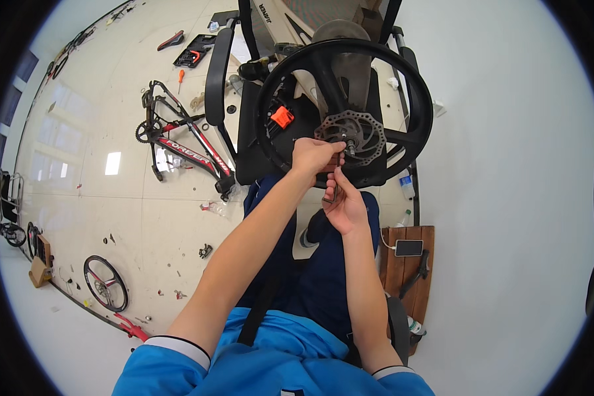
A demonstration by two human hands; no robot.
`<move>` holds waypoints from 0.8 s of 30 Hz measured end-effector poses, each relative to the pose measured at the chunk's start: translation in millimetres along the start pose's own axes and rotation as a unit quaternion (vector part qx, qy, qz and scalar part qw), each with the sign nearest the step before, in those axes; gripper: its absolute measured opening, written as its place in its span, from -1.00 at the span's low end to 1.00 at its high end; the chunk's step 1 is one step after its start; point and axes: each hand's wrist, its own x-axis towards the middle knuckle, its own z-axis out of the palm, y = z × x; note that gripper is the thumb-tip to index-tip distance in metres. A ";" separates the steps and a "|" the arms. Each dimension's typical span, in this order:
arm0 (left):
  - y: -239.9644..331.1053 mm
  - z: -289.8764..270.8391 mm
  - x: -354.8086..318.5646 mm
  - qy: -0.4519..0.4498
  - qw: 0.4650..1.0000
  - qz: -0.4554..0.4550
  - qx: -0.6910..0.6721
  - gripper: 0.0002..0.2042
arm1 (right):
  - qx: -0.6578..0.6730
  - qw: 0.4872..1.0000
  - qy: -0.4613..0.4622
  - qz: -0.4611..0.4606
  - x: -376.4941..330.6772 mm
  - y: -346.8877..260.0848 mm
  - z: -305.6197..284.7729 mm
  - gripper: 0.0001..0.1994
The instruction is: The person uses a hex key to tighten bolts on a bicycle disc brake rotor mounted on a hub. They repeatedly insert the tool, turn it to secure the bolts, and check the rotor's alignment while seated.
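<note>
While propped upright between chair arms, black wheel with brake disc at its hub. Left hand closed on the disc's lower edge; right hand pinching a small tool just below. Open floor leftward, bike frame well apart.

My left hand grips at the hub beside the brake disc of the black wheel propped before me; my right hand sits just below, fingers pinching a small dark tool whose shape I cannot make out. A red and black bicycle frame lies on the floor to my left; another wheel lies farther back, and a phone rests on a wooden stool at my right.
</note>
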 end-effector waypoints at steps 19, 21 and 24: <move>-78.1 -60.5 13.3 0.114 0.952 0.127 0.253 -0.75 | -0.079 0.996 -0.003 0.031 -51.3 33.9 -75.2 -0.79; -76.0 -60.9 32.5 0.160 0.873 0.234 0.397 -0.77 | -0.095 0.995 -0.002 0.024 -54.4 34.9 -67.1 -0.80; -62.9 -56.5 52.2 0.182 0.782 0.286 0.522 -0.81 | -0.106 0.994 0.013 0.025 -52.7 41.1 -69.2 -0.79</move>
